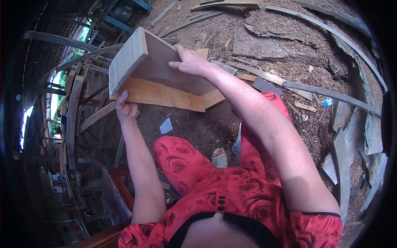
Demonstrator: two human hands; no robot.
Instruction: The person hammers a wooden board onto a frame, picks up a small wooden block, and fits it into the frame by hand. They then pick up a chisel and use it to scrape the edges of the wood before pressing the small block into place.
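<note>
At six o'clock, nearest the camera, a red rose-print dress (231, 198) covers the person's lap, and one sandalled foot (219, 158) shows on the dirt floor (198, 128) between the knees. Both forearms rise from there toward eleven o'clock, where two flat boards are held in the air above the floor. The left hand (125, 108) has its grip pressed up against the lower near edge of the pale plank (165, 96), thumb on the board's face. The right hand (191, 62) has its grip closed over the top edge of the grey board (144, 62), fingers curled across it.

To carry these well, the boards should stay squeezed flat together so neither slides; the lower hand should bear the weight while the upper one only steadies.

The grey board is thick, weathered and square-cut, its end grain rough. The plank beneath is yellower, fresher sawn and thinner. Farther out, from twelve to three o'clock, sawdust and bark slabs (281, 37) litter the ground with long curved offcut strips (326, 31), possibly bark edgings; the lens distorts them.
</note>
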